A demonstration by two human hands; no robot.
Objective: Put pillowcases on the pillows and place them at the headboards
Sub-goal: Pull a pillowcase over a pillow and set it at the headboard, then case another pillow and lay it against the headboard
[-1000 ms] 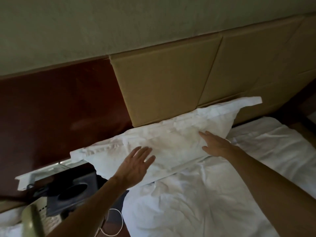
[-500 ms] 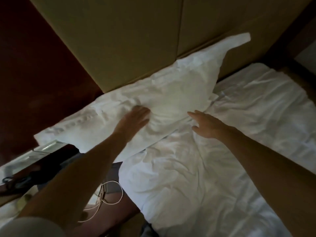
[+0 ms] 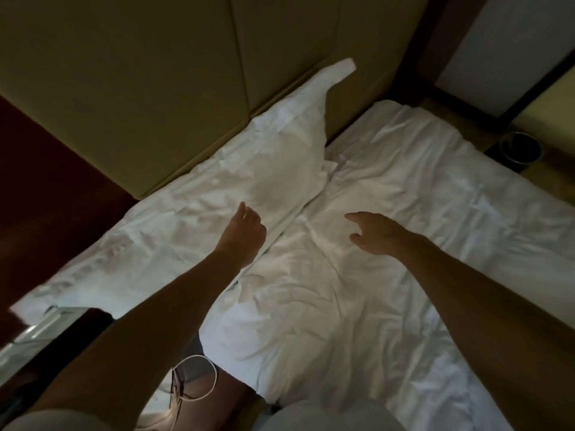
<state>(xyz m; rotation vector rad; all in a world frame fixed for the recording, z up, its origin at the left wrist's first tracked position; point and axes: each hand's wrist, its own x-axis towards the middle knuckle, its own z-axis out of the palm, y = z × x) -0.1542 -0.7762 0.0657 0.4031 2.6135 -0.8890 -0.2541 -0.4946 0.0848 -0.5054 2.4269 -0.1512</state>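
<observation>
A white pillow in its pillowcase [image 3: 217,194] lies along the tan padded headboard [image 3: 140,88], one corner sticking up at the right end. My left hand [image 3: 245,231] hovers at the pillow's near edge, fingers loose, holding nothing. Over the wrinkled white bed sheet [image 3: 357,290], my right hand [image 3: 376,233] is spread out just right of the pillow, and it is empty too.
A dark red-brown wall panel [image 3: 46,188] stands left of the headboard. A white cable loop [image 3: 196,381] hangs by the bed's near left corner. A round metal bin [image 3: 521,147] sits on the floor at the right, beyond the bed's far side.
Both hands have come off the pillow and drawn back toward me. The view has tipped further down over the bed; the pillow stays against the headboard.
</observation>
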